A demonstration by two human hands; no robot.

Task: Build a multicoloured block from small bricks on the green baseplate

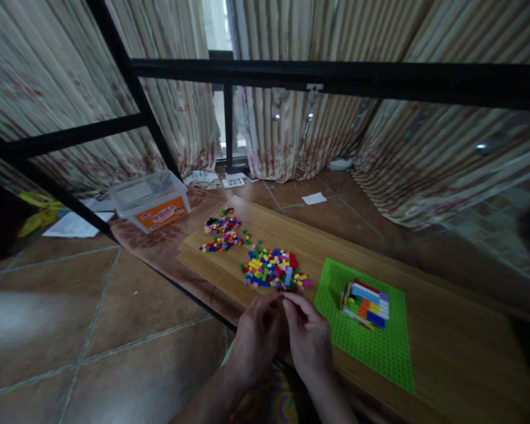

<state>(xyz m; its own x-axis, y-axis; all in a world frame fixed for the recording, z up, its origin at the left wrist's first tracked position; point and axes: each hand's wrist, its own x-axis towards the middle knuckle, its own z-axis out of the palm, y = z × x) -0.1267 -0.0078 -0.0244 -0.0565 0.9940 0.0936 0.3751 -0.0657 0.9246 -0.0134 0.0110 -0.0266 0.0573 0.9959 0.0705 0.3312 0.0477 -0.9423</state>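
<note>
far l: 1 yellow item [39, 212] on the tiled floor [48, 306], details too dark to make out, then 1 white sheet [77, 225] lying flat. next, 1 clear plastic box [150, 195] w/ 1 orange label [162, 214], at the edge of a brown cloth [148, 240]. a few papers [201, 178] by the curtain [274, 141], exact no. unclear.

on 1 wooden table [287, 232]: 2 brick piles, mixed colours, too many pcs to count. smaller pile [224, 235] sits farther l; bigger pile [265, 266] is nearer the middle, w/ some loose pcs btwn them.

2 hands just below the bigger pile. l hand [258, 330] & r hand [308, 333] have fingertips together, thumbs & fingers pinched; can't tell if either grips a brick, too small & dark there.

1 more white sheet [313, 198] on the floor behind the table. r of the hands: 1 green baseplate [380, 356] flat on the table, 1 built brick block [365, 303] on it, multi-coloured top.
</note>
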